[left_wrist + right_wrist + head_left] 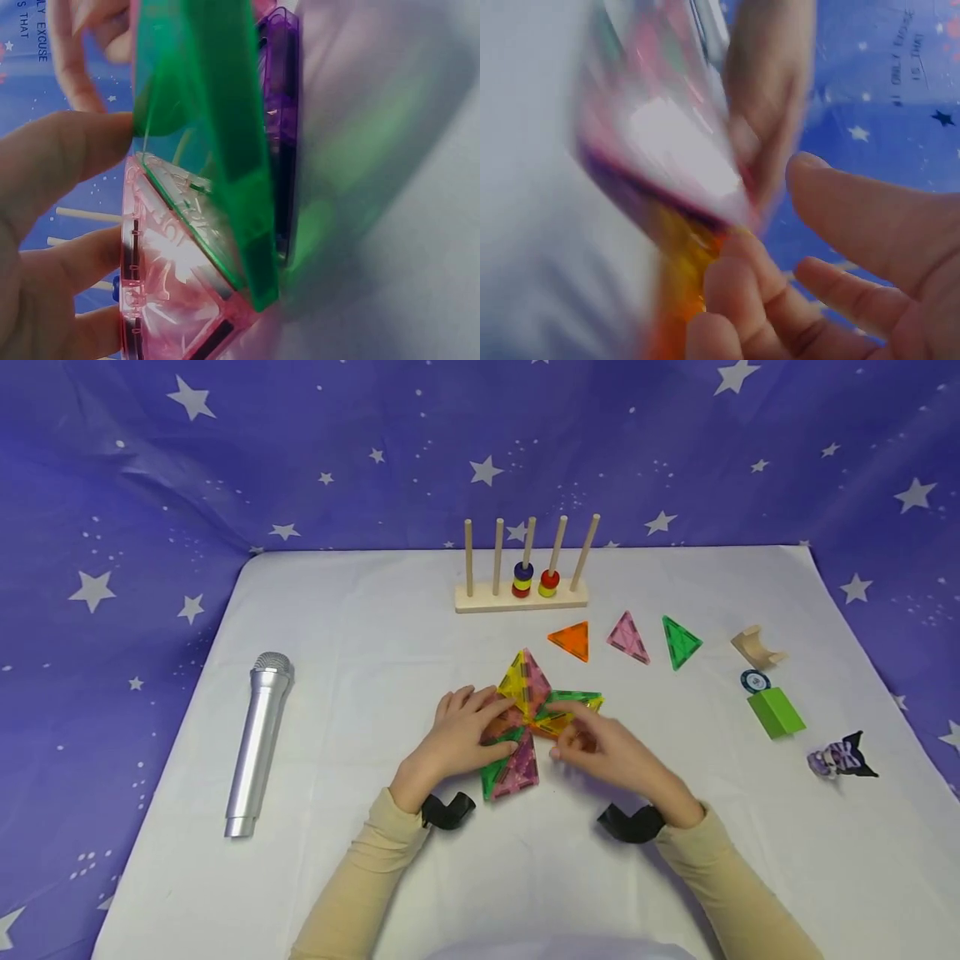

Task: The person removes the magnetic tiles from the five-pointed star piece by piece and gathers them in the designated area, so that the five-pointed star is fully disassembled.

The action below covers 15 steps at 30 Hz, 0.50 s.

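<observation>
A star-shaped build of translucent magnetic tiles (517, 772) lies at the middle of the table, with raised arms in pink, yellow, green and orange. My left hand (457, 735) holds its left side, the thumb near the lower arm and the fingers spread over the tiles. In the left wrist view, the thumb touches a green tile (232, 165) beside a pink tile (176, 270). At the build's right side is my right hand (611, 752), its index finger extended onto the tiles. The right wrist view, blurred, shows bent fingers against a yellow tile (682, 255) and the thumb apart.
Behind the build lie orange (573, 641), pink (628, 638) and green (681, 643) triangle tiles. A pegged wooden stand (487, 600) holds several rings. Left is a silver microphone (257, 743). On the right are a wooden arch (756, 648), chip (754, 681), green block (776, 712) and small figure (840, 758).
</observation>
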Each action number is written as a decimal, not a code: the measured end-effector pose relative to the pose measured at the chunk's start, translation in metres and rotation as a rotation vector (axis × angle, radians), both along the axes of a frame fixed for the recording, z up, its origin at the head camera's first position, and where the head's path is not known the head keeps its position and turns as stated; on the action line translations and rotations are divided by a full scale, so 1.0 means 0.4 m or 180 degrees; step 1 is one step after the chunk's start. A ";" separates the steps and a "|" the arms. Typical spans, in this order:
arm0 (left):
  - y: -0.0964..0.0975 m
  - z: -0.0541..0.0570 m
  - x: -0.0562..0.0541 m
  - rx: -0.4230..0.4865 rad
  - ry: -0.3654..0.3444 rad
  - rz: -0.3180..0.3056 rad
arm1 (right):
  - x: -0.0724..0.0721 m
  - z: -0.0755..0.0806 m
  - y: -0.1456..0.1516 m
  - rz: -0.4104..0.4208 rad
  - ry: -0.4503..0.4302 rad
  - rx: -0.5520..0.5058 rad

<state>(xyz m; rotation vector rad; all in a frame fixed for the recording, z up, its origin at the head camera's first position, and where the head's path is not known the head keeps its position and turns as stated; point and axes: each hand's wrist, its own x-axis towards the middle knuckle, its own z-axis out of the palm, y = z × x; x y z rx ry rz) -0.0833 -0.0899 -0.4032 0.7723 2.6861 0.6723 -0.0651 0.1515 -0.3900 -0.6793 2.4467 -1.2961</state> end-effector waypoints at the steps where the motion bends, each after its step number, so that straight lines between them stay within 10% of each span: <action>1: 0.000 0.000 0.000 0.0004 0.0017 0.0007 | 0.021 -0.015 -0.013 0.0005 -0.0055 -0.0006; 15: 0.007 -0.010 0.000 0.0010 0.0183 0.0007 | 0.113 -0.120 -0.107 -0.0679 0.0215 -0.0192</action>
